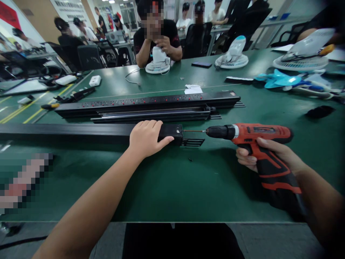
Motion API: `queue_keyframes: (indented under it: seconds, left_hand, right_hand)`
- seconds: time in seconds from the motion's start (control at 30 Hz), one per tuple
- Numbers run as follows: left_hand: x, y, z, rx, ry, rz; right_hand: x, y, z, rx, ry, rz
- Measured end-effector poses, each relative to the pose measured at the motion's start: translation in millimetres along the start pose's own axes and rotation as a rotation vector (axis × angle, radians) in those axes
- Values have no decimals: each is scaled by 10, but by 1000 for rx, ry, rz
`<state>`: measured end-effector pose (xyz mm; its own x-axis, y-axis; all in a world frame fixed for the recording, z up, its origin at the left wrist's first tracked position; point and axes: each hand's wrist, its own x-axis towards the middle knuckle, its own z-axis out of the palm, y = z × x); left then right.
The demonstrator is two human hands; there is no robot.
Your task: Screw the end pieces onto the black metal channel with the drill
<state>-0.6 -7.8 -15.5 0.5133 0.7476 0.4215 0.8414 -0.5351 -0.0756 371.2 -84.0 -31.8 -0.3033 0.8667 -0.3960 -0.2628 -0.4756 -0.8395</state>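
Note:
A long black metal bar (107, 129) lies across the table from the left edge of the view. My left hand (147, 138) rests over its right end, fingers wrapped across the top and thumb along the near side. In my right hand (277, 153) is a red and black cordless drill (264, 133), held by its handle and pointing left. Its long thin bit (195, 131) reaches the bar's end face; whether it sits in a screw there is too small to tell. Thin black prongs (193, 142) stick out from that end below the bit.
Behind the bar lie a black power strip (151, 101) with red-marked sockets and a black channel piece (159, 114). A small dark bit (190, 159) lies on the green table (172, 194). White fans (231, 59) and blue blades (280, 79) stand farther back, where a person (157, 36) sits.

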Motion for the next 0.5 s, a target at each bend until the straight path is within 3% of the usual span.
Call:
queue_keyframes:
  seconds: [0.5]
  left_hand:
    - [-2,1,7,-5,-9,-4]
  right_hand:
    - [-2,22,-28,-9,-6,-5]
